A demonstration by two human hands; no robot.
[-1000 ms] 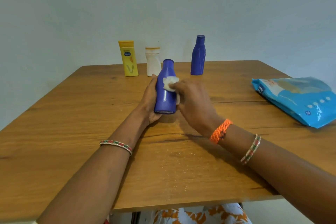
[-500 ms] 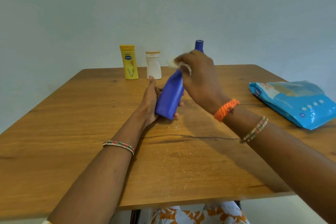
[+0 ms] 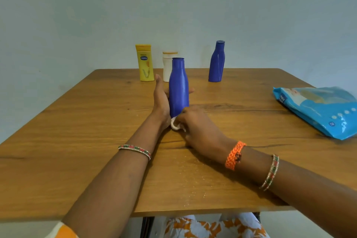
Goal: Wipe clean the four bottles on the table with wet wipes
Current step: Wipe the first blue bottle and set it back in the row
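Note:
A blue bottle (image 3: pixel 178 87) stands upright at the middle of the wooden table (image 3: pixel 77 141). My left hand (image 3: pixel 161 100) holds it from the left, fingers wrapped behind it. My right hand (image 3: pixel 199 129) pinches a white wet wipe (image 3: pixel 175 126) against the bottle's base. At the back stand a yellow bottle (image 3: pixel 144 63), a white bottle (image 3: pixel 167 63) partly hidden behind the held one, and a second blue bottle (image 3: pixel 217 62).
A blue pack of wet wipes (image 3: pixel 318 108) lies at the table's right edge. Small wet specks dot the wood near the front edge (image 3: pixel 189 176). A plain wall rises behind the table.
The bottle was tilted with my right hand wiping near its top; it now stands upright and my right hand with the wipe has dropped to its base.

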